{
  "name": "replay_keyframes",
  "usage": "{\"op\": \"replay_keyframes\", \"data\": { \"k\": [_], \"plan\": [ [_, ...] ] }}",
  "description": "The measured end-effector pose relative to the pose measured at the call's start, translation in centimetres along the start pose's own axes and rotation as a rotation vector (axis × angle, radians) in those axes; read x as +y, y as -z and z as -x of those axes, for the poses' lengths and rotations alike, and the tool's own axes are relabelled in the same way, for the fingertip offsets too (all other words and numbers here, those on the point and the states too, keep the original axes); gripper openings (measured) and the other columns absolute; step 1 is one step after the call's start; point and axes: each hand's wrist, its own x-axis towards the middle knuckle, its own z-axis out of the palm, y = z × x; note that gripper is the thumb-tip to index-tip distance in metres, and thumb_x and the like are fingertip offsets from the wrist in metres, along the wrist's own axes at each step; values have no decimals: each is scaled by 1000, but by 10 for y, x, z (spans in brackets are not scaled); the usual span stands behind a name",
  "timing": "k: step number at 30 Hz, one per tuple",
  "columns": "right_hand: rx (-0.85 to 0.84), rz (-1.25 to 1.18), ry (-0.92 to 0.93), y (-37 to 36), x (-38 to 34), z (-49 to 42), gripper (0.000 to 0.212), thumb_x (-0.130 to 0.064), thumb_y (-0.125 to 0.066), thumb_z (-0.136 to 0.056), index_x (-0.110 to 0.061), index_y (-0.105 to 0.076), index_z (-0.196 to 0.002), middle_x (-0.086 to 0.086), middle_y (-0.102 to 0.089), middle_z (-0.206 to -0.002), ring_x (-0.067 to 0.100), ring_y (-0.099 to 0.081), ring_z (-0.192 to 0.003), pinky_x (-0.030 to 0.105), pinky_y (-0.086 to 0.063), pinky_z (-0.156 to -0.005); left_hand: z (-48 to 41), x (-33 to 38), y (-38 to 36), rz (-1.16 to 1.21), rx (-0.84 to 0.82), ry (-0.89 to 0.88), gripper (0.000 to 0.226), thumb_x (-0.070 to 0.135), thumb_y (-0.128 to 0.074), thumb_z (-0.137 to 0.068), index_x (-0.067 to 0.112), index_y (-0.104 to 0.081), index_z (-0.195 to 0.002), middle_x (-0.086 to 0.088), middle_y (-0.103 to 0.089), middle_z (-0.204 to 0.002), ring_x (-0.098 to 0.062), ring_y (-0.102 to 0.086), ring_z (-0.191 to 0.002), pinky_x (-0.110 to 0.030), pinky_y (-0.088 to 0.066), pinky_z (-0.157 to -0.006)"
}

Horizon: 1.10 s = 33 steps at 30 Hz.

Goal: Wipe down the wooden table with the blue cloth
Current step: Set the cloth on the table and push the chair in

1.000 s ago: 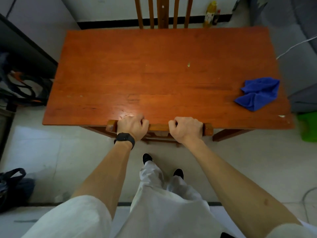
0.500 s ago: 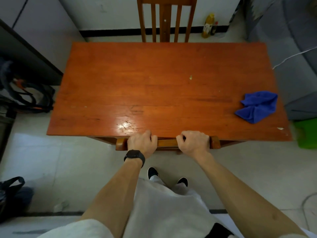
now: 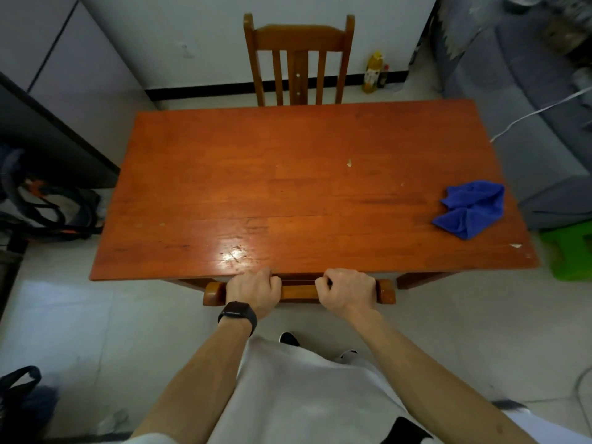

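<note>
**A:** Has the wiping begun?

**B:** Not as far as I can judge. The wooden table fills the middle of the frame, and I see no wipe marks on it, only a glare patch near its lower edge.

**A:** And the chairs?

**B:** One wooden chair stands behind the table at upper centre. A second chair's top rail shows just below the table's lower edge.

**A:** Where's the cloth?

**B:** The blue cloth lies crumpled at the right end of the tabletop, well apart from both hands.

**A:** What are the hands doing?

**B:** The left hand, with a black watch at the wrist, curls its fingers over that rail. The right hand grips it the same way. Neither holds the cloth.

**A:** So what's left?

**B:** All of it, I'd say: fetch the cloth, then wipe. A pale speck sits right of centre, and a white fleck lies near the lower right corner.
</note>
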Motion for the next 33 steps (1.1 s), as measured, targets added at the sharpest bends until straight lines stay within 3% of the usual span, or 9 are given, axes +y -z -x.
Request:
{"op": "replay_keyframes", "data": {
  "k": [9, 17, 20, 23, 28, 33],
  "plan": [
    [-1, -6, 23, -7, 2, 13, 43, -46, -26, -88, -20, -54, -66, -5, -57, -65, 18, -54, -59, 27, -30, -54, 22, -2, -15, 8, 18, -10, 25, 36, -36, -95, 19, -52, -84, -3, -57, -66, -28, -52, -61, -34, -41, -59],
    [8, 12, 19, -11, -10, 11, 43, -44, -28, -94, -20, -57, -72, -2, -59, -70, 19, -57, -60, 31, -50, -64, 15, -17, -10, -63, 54, -94, 29, 39, -32, -93, 23, -56, -94, -1, -60, -72, -24, -50, -62, -31, -36, -59],
    [-6, 6, 43, -13, -16, 13, 44, -43, -27, -95, -18, -57, -75, 0, -61, -71, 22, -57, -60, 32, -48, -63, 14, -24, -8, -61, 68, -78, 33, 40, -28, -88, 23, -56, -92, -1, -56, -69, -26, -51, -62, -32, -41, -60],
    [4, -17, 71, -15, -14, 14, 43, -44, -28, -96, -20, -53, -71, -1, -61, -73, 23, -57, -62, 30, -43, -60, 16, -27, -9, -34, 94, -65, 38, 42, -24, -82, 23, -57, -88, -1, -52, -66, -27, -48, -60, -31, -35, -57],
    [11, -11, 58, -10, -9, 3, 42, -46, -29, -95, -22, -54, -72, -3, -62, -75, 21, -56, -66, 27, -37, -57, 6, -23, -5, -20, 96, -65, 29, 39, -33, -88, 22, -55, -82, 0, -55, -64, -25, -48, -59, -29, -31, -53],
    [40, 28, 67, -9, -7, 4, 42, -46, -29, -94, -21, -49, -67, -6, -59, -70, 17, -54, -61, 23, -34, -52, 9, -16, -8, 64, 79, -7, 26, 35, -37, -94, 22, -54, -80, 1, -55, -63, -24, -52, -60, -29, -40, -55]
  ]
}}
